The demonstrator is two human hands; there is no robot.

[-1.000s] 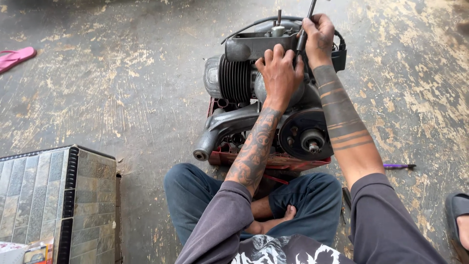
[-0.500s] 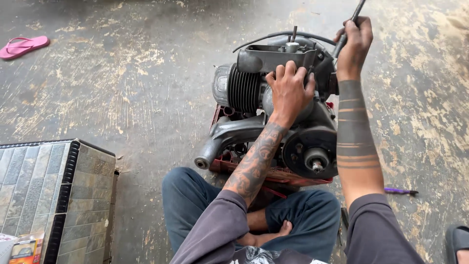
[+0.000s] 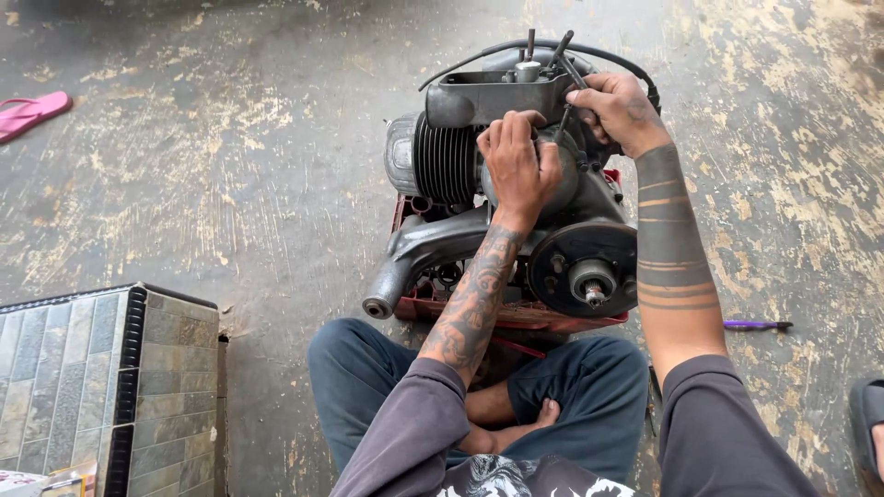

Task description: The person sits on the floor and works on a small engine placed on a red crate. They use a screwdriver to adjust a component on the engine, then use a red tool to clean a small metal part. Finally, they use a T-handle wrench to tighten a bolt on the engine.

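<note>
Engine: a small grey engine (image 3: pixel 516 212) with a finned cylinder sits on a red crate (image 3: pixel 516 315) on the floor, centre of the frame, just ahead of the person's crossed legs.
Left hand: the left hand (image 3: pixel 517 166) lies palm-down on the top of the engine casing, fingers curled over it, pressing rather than gripping any loose thing.
Right hand: the right hand (image 3: pixel 619 109), upper centre-right of the frame, is closed around a thin dark tool (image 3: pixel 564 124) whose tip points down at the casing beside the left hand.
Top of engine: a dark box-shaped housing (image 3: pixel 497 97) and a black cable (image 3: pixel 552 46) arch over the upper end.
Progress: judged from the exposed round hub (image 3: pixel 587 269) and bare casing, the engine is partly stripped or partly built; which of the two I cannot tell. The tool sits at one fitting, so that fitting looks unfinished.
Surroundings: a purple-handled tool (image 3: pixel 757 325) lies on the floor at right; a tiled block (image 3: pixel 101 368) stands lower left; a pink sandal (image 3: pixel 32 110) lies upper left.
</note>
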